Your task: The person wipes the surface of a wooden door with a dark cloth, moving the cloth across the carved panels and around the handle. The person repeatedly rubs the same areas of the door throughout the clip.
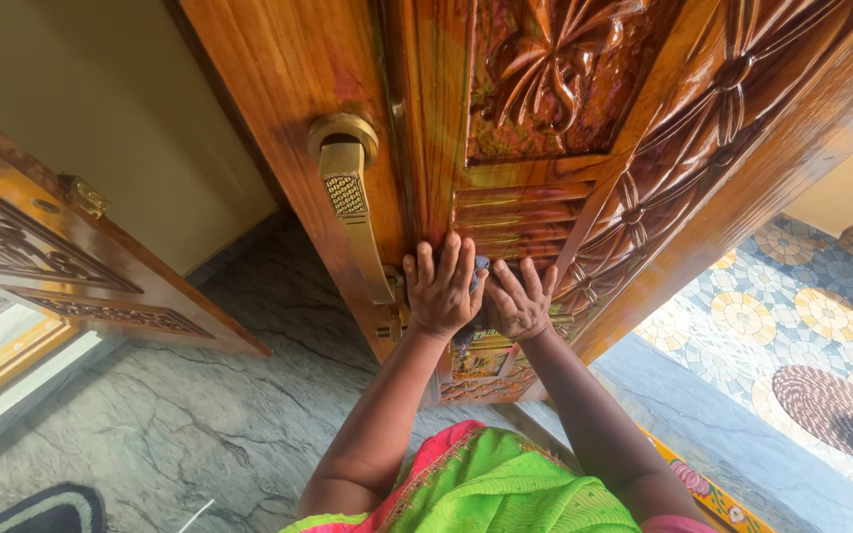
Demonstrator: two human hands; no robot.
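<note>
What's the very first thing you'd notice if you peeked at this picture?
The big shiny carved wooden door fills the top, with flowers cut into it. In the middle, the left hand and right hand press a dark cloth against it, beside a long gold handle. At the bottom is bright green and pink clothing.

I'm at a home's entrance — carved wooden door (584, 118), brass handle (352, 212), stone floor (180, 415), patterned tiles (802, 306) outside.
</note>
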